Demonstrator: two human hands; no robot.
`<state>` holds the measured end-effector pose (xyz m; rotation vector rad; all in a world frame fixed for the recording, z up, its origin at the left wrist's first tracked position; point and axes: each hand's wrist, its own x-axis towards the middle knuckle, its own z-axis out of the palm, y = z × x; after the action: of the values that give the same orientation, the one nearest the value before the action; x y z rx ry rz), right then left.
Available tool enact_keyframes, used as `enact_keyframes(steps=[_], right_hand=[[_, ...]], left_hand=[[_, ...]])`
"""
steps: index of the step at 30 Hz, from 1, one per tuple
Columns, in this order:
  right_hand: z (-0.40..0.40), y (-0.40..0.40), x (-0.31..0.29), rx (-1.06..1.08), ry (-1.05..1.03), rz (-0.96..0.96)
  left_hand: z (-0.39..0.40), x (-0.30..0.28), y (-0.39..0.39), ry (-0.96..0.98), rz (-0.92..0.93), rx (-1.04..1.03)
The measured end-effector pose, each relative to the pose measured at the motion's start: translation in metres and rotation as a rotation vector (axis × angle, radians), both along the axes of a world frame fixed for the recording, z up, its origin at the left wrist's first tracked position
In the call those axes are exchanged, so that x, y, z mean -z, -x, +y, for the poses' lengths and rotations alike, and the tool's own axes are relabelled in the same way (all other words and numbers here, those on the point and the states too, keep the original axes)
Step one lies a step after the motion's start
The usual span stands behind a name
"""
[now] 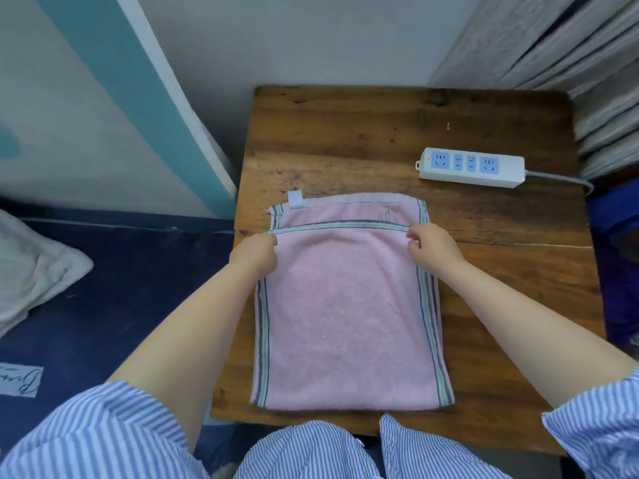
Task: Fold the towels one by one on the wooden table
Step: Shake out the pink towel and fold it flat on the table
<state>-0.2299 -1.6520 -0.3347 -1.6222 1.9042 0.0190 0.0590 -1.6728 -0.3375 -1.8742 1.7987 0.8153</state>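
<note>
Pink towel (349, 305) flat on wooden table (345, 140), near side of power strip (472, 167). Left hand (256, 252) and right hand (432, 248) each pinching a top-layer corner, likely squaring the fold against the lower edge.

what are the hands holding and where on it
The pink towel: left hand and right hand each pinch a corner of its folded-over top layer.

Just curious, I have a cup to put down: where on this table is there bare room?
Bare wooden table lies along the far edge, behind the pink towel and left of the power strip. Another patch lies right of the towel. The near middle is crowded by towel and both hands.
</note>
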Motion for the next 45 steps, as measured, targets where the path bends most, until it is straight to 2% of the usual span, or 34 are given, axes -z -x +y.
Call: enact_keyframes(steps=[3, 8, 11, 14, 18, 20, 23, 26, 31, 35, 38, 42, 45], right_hand=[[-0.027, -0.003, 0.014, -0.092, 0.023, -0.01], [-0.042, -0.003, 0.027, -0.171, -0.125, 0.0], [-0.046, 0.002, 0.026, -0.277, -0.247, 0.037], [-0.051, 0.01, 0.016, -0.245, -0.314, -0.137], [-0.058, 0.023, -0.003, -0.024, -0.382, -0.471], [-0.06, 0.025, -0.006, 0.04, -0.434, -0.547], [-0.06, 0.022, -0.001, 0.058, -0.455, -0.491], [-0.057, 0.023, 0.004, 0.11, -0.447, -0.458], [-0.052, 0.031, 0.003, 0.157, -0.399, -0.457], [-0.052, 0.034, -0.002, 0.088, -0.385, -0.431], [-0.057, 0.035, -0.008, -0.026, -0.323, -0.332], [-0.076, 0.032, -0.012, -0.035, -0.13, -0.241], [-0.09, 0.026, -0.003, -0.085, -0.077, -0.058]], left_hand=[[-0.02, 0.01, 0.005, 0.09, 0.017, -0.053], [-0.026, 0.031, 0.006, 0.075, -0.065, -0.019], [-0.026, 0.036, 0.001, 0.077, -0.038, -0.06], [-0.035, 0.026, -0.003, 0.127, 0.117, -0.056], [-0.054, 0.002, 0.004, 0.153, 0.407, -0.087], [-0.066, 0.002, 0.013, 0.117, 0.473, -0.127], [-0.082, 0.014, 0.032, 0.01, 0.462, -0.239], [-0.09, 0.023, 0.042, 0.009, 0.475, -0.393], [-0.082, 0.021, 0.045, 0.104, 0.452, -0.223], [-0.074, 0.024, 0.033, 0.027, 0.496, -0.279], [-0.074, 0.029, 0.024, -0.017, 0.459, -0.334], [-0.081, 0.036, 0.02, 0.008, 0.388, -0.34], [-0.086, 0.04, 0.014, 0.083, 0.316, -0.313]])
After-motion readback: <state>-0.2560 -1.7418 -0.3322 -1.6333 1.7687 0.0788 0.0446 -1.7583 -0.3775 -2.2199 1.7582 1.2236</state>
